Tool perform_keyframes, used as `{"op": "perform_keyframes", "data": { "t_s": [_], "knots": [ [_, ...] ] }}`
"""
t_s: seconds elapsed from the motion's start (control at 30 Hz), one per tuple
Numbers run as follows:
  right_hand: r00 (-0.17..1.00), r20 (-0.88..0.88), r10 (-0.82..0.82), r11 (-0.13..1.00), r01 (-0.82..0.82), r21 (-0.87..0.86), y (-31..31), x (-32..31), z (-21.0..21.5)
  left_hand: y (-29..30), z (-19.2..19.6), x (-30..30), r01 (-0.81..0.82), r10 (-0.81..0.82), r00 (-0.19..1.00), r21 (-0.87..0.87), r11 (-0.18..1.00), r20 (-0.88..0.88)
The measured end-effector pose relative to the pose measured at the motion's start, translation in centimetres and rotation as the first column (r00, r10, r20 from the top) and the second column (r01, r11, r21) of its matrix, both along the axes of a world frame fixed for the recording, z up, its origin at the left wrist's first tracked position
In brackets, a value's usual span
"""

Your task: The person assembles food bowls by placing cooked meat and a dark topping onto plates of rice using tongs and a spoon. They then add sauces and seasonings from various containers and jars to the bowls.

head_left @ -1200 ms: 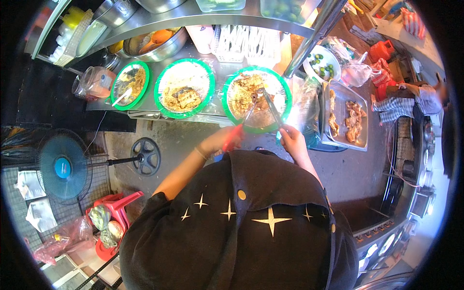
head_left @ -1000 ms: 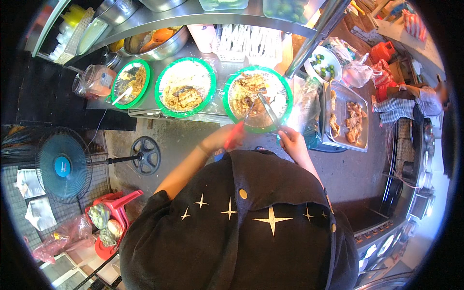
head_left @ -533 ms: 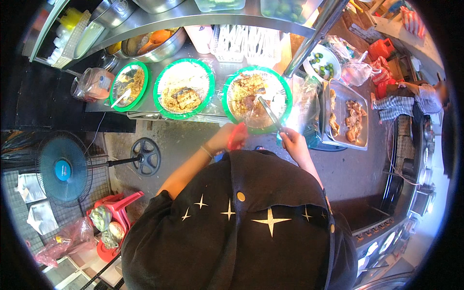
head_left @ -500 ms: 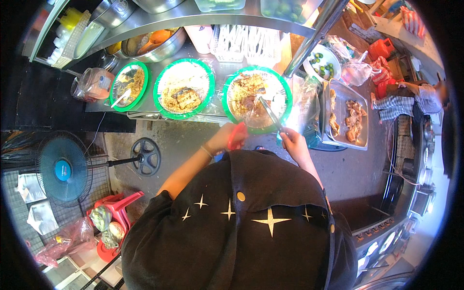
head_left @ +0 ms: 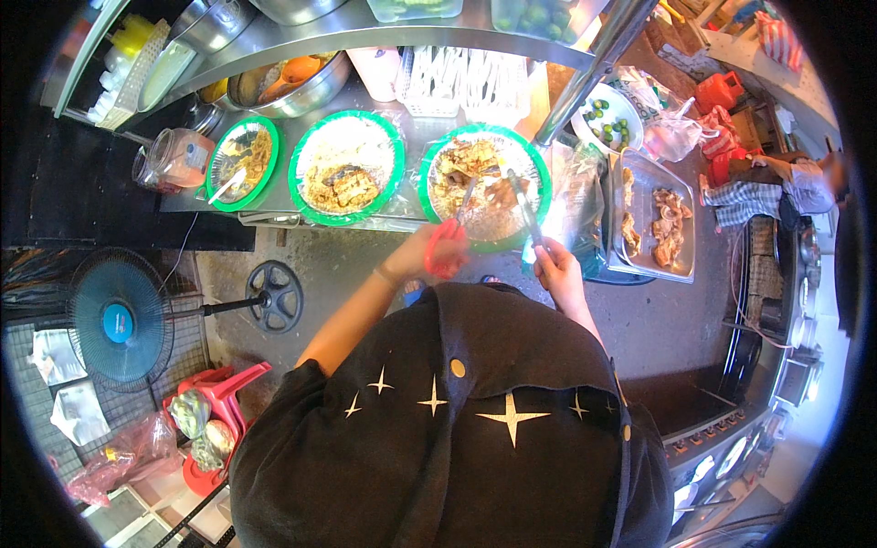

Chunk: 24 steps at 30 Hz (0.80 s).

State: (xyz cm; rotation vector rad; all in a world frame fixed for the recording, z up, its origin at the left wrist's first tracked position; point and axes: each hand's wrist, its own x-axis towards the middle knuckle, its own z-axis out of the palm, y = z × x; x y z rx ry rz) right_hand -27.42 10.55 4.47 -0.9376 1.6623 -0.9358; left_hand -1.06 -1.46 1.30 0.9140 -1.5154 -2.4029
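Observation:
My left hand (head_left: pixel 422 258) is closed on red-handled scissors (head_left: pixel 447 247), whose blades point up over the food in the right green-rimmed tray (head_left: pixel 541 166). My right hand (head_left: pixel 557 272) grips metal tongs (head_left: pixel 526 208) that reach into the same tray and pinch a piece of browned meat (head_left: pixel 499 193) beside the scissor blades. Both hands sit at the tray's near edge, close together. My black shirt with gold stars fills the lower middle of the view.
Two more green-rimmed trays (head_left: pixel 345 166) (head_left: pixel 241 156) of food stand to the left on the steel counter. A metal tray of cooked meat (head_left: pixel 660 219) and a bowl of limes (head_left: pixel 606 119) lie right. A blue fan (head_left: pixel 119 320) and red stool (head_left: pixel 215 402) stand lower left.
My left hand has moved right and up with the scissors, bringing the blades over the tray. The tongs have shifted slightly within the tray.

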Motion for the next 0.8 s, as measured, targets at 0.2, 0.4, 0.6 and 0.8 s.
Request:
{"op": "perform_keyframes", "data": {
  "t_s": [0.2, 0.4, 0.6, 0.8],
  "knots": [
    [0.929, 0.326, -0.175, 0.972, 0.215, -0.091, -0.6, 1.6, -0.7, 2.4, 0.4, -1.7, 0.016, -0.012, 0.997, 0.047, 0.999, -0.075],
    [0.944, 0.272, -0.188, 0.972, 0.218, -0.084, -0.7, 3.0, -1.1, 1.7, -1.0, -3.5, 0.042, -0.041, 0.998, -0.021, 0.999, 0.048],
    [0.948, 0.243, -0.204, 0.965, 0.237, -0.114, -0.7, 3.3, -1.2, 1.9, -0.8, -3.7, -0.004, 0.002, 0.997, 0.020, 1.000, 0.079],
    [0.942, 0.212, -0.260, 0.949, 0.289, -0.124, -0.7, 3.3, -1.3, 1.7, 0.4, -3.5, 0.101, -0.088, 0.986, -0.087, 0.991, 0.141]
  ]
}}
